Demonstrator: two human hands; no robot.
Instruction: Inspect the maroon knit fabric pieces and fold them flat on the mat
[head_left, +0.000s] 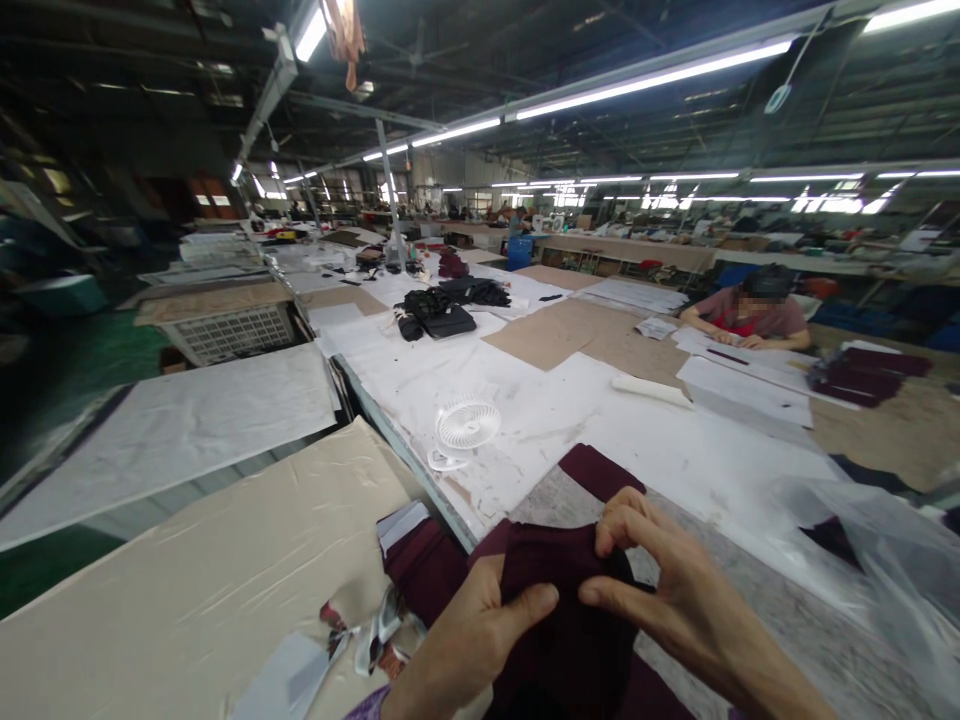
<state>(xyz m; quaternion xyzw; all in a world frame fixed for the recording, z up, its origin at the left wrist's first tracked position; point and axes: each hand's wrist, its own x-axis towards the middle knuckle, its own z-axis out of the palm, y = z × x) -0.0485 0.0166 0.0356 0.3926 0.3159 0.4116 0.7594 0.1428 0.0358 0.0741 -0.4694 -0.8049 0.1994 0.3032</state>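
A dark maroon piece of fabric [559, 560] is stretched between my two hands over the near edge of the table. My left hand [480, 630] grips its left side, thumb lying on top and the fingers hidden behind the cloth. At the upper right edge, my right hand [652, 560] pinches the fabric between thumb and fingers. Just beyond it, a folded maroon piece [600, 472] lies on the grey table surface. To the left of my left hand sits a stack of maroon pieces [424, 560].
A small white fan [466, 425] stands on the white-covered table [540, 400]. Dark folded garments [442, 310] lie farther back. Across the table at right, a person [765, 310] leans over papers beside maroon pieces [862, 375]. Clear plastic [862, 540] lies at right; a beige sheet [225, 560] covers the left surface.
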